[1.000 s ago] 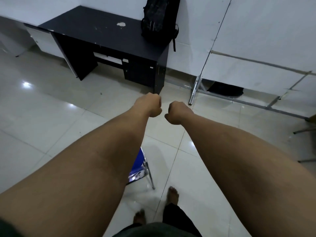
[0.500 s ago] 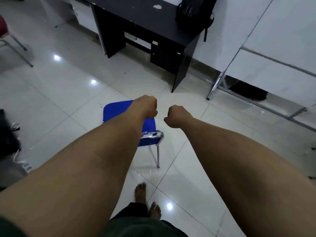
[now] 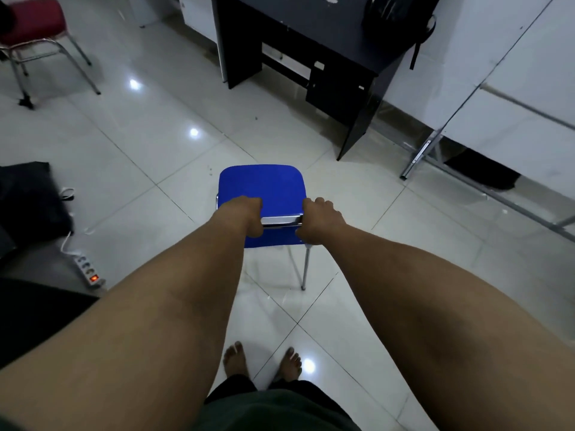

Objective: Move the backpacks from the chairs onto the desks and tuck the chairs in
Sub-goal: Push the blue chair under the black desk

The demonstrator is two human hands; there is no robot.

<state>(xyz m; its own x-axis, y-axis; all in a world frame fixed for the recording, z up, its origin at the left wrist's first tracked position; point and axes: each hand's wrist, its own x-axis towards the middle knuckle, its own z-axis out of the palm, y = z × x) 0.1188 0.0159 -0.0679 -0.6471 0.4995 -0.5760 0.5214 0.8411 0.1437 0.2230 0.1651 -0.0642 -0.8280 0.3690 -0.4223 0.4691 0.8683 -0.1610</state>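
**Ana:** Right, nearest us, both arms are stretched out over the bare feet (image 3: 261,362). The left hand (image 3: 241,217) and right hand (image 3: 320,220) are each closed tight around the top of the blue chair (image 3: 261,188), fingers curled over the chrome bar (image 3: 281,219) of the backrest, one fist at either end.

**Ben:** Good even hold. The seat is bare, no bag on it, so I'd judge this is the tucking-in part of the job.

**Ana:** Agreed. The chair stands at twelve o'clock, seat pointing away from the person. Beyond it, up around one o'clock, is the black desk (image 3: 298,23), well apart from the chair, with bare tile between them.

**Ben:** And the backpack (image 3: 395,23) already sits on that desk, against the wall at its right end. So the bag is done here, I'd say.

**Ana:** How to do the push well?

**Ben:** The desk's open knee space looks to be left of the drawer block, near twelve o'clock. Steer for that gap, not the drawers. Keep both fists level so the chair doesn't swing, and I'd lift it slightly, since thin metal legs may scrape or catch on the tile joints.

**Ana:** Hazards?

**Ben:** A power strip (image 3: 88,270) with its cord lies at nine o'clock, off the path. Far away at eleven o'clock a red chair (image 3: 32,17) stands out in the open, probably left for later.
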